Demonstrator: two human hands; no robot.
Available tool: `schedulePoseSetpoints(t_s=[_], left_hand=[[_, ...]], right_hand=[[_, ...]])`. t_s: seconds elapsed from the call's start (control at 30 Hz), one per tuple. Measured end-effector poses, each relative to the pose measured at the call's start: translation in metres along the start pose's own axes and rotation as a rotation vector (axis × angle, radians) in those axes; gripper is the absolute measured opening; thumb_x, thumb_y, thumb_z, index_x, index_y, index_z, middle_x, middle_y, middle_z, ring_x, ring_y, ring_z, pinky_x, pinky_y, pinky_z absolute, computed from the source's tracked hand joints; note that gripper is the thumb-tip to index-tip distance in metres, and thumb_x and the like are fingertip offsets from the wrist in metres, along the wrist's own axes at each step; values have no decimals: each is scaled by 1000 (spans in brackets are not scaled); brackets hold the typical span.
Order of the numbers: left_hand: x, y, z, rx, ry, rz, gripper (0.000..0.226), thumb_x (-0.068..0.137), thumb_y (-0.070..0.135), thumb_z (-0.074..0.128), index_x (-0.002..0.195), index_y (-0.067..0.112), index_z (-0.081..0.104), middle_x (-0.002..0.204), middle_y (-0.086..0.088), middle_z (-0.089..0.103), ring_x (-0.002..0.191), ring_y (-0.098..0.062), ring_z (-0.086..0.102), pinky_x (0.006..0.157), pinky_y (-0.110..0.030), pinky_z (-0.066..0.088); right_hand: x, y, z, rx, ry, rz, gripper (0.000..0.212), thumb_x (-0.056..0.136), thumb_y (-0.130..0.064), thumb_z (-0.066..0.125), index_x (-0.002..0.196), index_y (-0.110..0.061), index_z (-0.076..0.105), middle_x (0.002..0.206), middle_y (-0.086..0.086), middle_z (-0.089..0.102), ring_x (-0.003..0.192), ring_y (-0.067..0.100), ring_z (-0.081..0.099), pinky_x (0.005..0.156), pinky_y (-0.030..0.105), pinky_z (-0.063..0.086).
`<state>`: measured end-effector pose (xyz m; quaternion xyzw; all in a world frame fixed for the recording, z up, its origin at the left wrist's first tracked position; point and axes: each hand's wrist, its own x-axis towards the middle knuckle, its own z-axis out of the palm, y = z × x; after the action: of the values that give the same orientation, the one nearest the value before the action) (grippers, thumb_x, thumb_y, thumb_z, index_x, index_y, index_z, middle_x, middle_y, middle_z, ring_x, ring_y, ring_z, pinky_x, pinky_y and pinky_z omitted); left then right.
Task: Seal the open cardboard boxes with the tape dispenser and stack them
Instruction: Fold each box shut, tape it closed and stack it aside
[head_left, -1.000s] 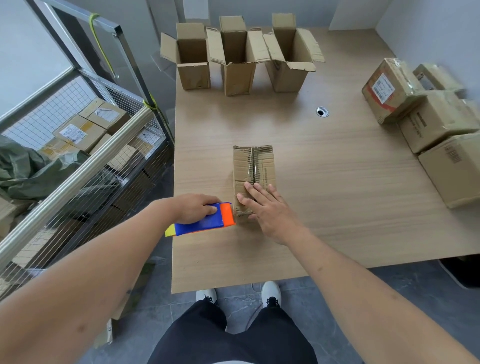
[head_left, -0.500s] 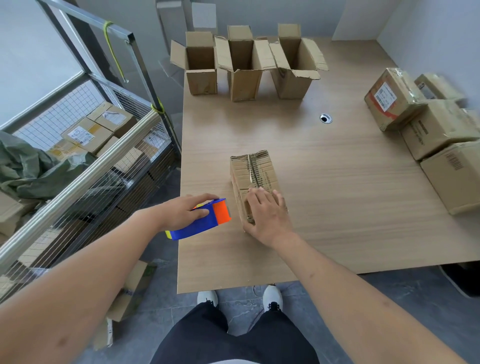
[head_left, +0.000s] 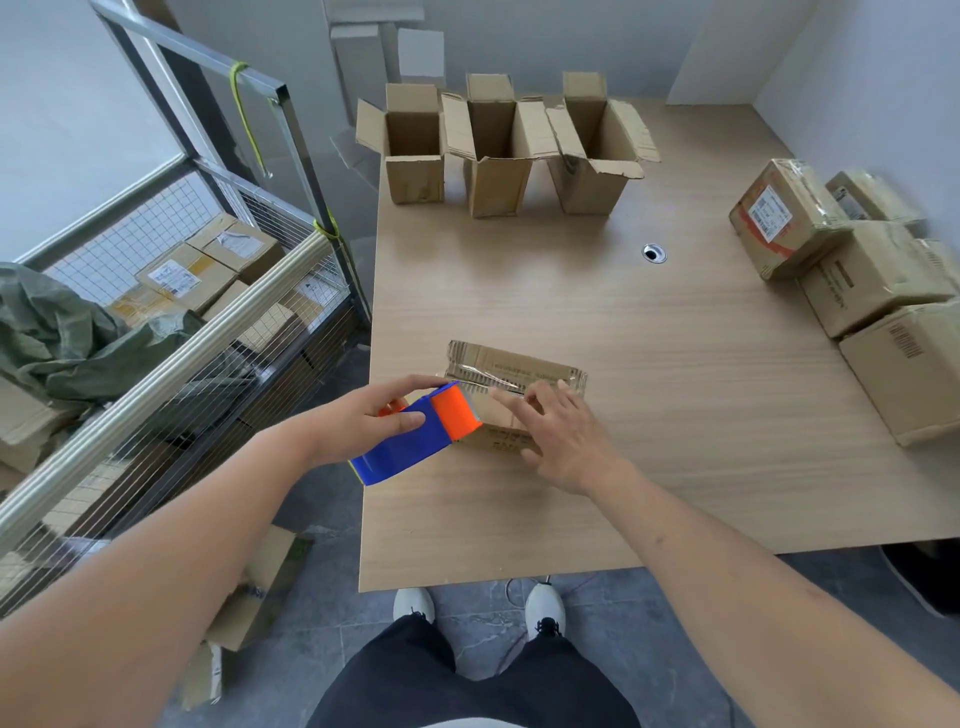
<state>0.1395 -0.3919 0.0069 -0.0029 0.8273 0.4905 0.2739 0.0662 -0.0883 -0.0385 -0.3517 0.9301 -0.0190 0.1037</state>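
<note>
A closed cardboard box lies crosswise on the wooden table, old tape along its top seam. My left hand grips a blue and orange tape dispenser, whose orange head touches the box's left end. My right hand rests on the box's near top with fingers spread and mostly straight. Three open boxes stand at the table's far edge: left, middle, right.
Several sealed boxes are stacked along the table's right side. A cable hole sits mid-table. A wire cage cart with parcels and green cloth stands to the left. Flat cardboard lies on the floor.
The box has been turned from lengthwise to crosswise. My left hand brought the dispenser up against the box's left end. My right hand shifted along the top.
</note>
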Motion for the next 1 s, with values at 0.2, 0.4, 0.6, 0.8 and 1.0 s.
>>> schedulePoseSetpoints(t_s=[0.2, 0.4, 0.6, 0.8, 1.0], left_hand=[[-13, -8, -17, -12, 23, -27, 47, 105, 39, 54, 142, 63, 41, 111, 4, 67, 99, -25, 68, 93, -53, 57], [-17, -11, -27, -13, 35, -33, 47, 105, 38, 55, 142, 64, 41, 113, 6, 66, 101, -25, 68, 92, -54, 58], [-10, -7, -30, -28, 9, -25, 49, 104, 36, 59, 141, 63, 43, 120, 2, 64, 104, -26, 67, 89, -52, 60], [-5, -2, -29, 16, 4, 21, 59, 98, 27, 68, 141, 61, 45, 122, 24, 61, 107, -19, 64, 81, -35, 59], [-7, 0, -27, 56, 1, 25, 68, 93, 21, 73, 142, 58, 46, 125, 36, 55, 110, -3, 59, 84, -31, 53]], right_hand=[[27, -33, -1, -44, -28, 126, 79, 91, -22, 67, 157, -36, 27, 149, 5, 33, 132, 29, 38, 117, 42, 26], [20, -13, -4, -26, 98, 122, 58, 83, 1, 59, 132, -30, 60, 134, 4, 55, 126, 31, 51, 114, 42, 31], [32, -29, -11, 134, 123, 382, 30, 93, -36, 45, 111, -19, 63, 115, 5, 58, 112, 31, 57, 103, 46, 40], [37, -50, 15, 34, -79, 437, 97, 87, -75, 53, 160, -27, 11, 157, 14, 25, 153, 39, 14, 118, 68, 14], [25, -26, 25, 3, 0, 223, 86, 92, -43, 65, 162, -31, 16, 165, 15, 19, 156, 33, 7, 124, 55, -1]])
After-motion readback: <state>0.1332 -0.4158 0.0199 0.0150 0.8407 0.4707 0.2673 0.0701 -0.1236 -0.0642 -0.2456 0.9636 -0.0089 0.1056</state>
